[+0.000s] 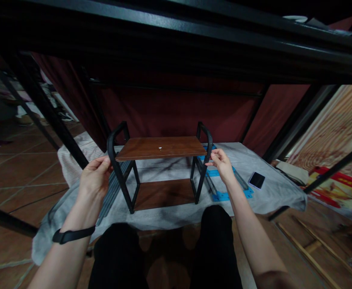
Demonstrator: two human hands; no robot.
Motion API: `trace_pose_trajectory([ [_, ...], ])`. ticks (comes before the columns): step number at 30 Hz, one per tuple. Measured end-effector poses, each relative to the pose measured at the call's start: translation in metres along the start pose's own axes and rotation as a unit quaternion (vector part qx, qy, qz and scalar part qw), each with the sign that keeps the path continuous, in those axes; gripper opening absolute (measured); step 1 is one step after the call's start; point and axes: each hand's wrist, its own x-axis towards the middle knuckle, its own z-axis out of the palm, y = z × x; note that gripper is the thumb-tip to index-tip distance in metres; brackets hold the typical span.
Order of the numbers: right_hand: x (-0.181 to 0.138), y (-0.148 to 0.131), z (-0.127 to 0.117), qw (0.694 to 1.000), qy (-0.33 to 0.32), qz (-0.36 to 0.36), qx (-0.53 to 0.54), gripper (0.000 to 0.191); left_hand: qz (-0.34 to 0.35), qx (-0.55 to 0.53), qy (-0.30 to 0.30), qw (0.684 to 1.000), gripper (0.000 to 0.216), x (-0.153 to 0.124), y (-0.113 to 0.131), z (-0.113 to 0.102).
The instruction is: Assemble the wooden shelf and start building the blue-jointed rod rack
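Observation:
A small two-tier shelf rack stands upright in front of me, with black tube side frames and brown wooden boards. Its upper board (pixel 163 147) has a small white spot near the middle, and the lower board (pixel 165 194) lies close to the cloth. My left hand (pixel 95 176) is closed in a pinch at the outer side of the left frame (pixel 120 176), level with the upper board. At the same height on the right frame (pixel 206 168), the thumb and fingertips of my right hand (pixel 222 163) are pinched together. Whatever sits between either hand's fingertips is hidden or too small to name.
Grey cloth (pixel 272 196) covers the low surface under the rack. Grey tubes (pixel 108 200) lie left; blue plastic pieces (pixel 222 196) with rods and a phone (pixel 257 180) lie right. A black metal beam (pixel 176 44) crosses overhead, with posts at both sides.

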Motion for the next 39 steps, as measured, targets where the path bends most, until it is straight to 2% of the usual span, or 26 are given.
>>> trace_pose_trajectory([
  [6, 0.0015, -0.0004, 0.0018, 1.000, -0.005, 0.001, -0.011, 0.046, -0.010, 0.009, -0.013, 1.000, 0.015, -0.0038, 0.0036, 0.0016],
  [12, -0.0001, -0.0007, 0.0026, 1.000, 0.009, -0.008, -0.008, 0.044, -0.019, 0.010, 0.000, 1.000, 0.013, -0.0043, 0.0048, 0.0034],
  [19, 0.0049, 0.0029, 0.0048, 0.996, 0.023, -0.031, -0.075, 0.050, -0.027, 0.010, 0.003, 1.000, 0.014, -0.0056, 0.0065, 0.0043],
  [23, 0.0030, 0.0014, 0.0060, 0.998, 0.031, -0.025, -0.054, 0.047, -0.024, 0.013, 0.001, 1.000, 0.016, -0.0049, 0.0057, 0.0027],
  [28, -0.0001, 0.0022, 0.0041, 1.000, 0.002, -0.026, -0.007, 0.040, -0.023, 0.023, -0.007, 0.999, 0.017, -0.0045, 0.0068, 0.0018],
  [39, 0.0063, -0.0005, 0.0039, 0.999, -0.027, -0.017, -0.030, 0.044, -0.031, 0.012, 0.000, 0.999, 0.012, -0.0054, 0.0082, 0.0034],
])
